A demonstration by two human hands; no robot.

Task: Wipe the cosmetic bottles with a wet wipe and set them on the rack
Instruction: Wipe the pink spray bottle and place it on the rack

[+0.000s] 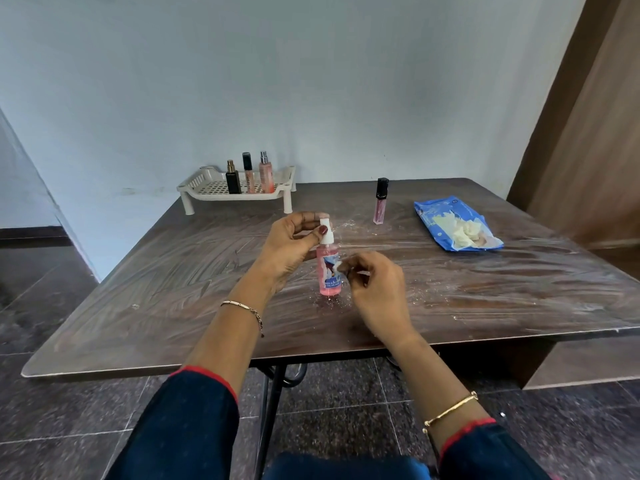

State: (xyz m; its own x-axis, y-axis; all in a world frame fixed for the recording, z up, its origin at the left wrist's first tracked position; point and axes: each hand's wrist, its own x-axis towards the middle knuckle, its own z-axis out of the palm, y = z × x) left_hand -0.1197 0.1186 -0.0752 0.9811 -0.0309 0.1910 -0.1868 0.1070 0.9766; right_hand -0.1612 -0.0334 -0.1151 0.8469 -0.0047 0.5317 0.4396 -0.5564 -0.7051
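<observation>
At frame centre, the left hand (294,237) grips a pink spray bottle's (328,271) white top while the right hand (374,289) presses a white wet wipe (341,266) to its label, above the brown wooden bench (173,289).

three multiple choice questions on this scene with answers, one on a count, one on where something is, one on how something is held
1. How many bottles stand on the rack?
A one
B five
C three

2. Where does the blue wipe pack lie?
A on the table, toward its right side
B on the rack
C on the floor

3. How is the pink spray bottle held?
A lying flat, untouched
B upright, the left hand gripping its top
C upside down on the rack

Answers:
1 C: three stand side by side on the rack.
2 A: the pack lies flat on the tabletop at the right.
3 B: the left hand's fingers curl round the white pump top, while the right hand pinches a wipe against the label.
</observation>
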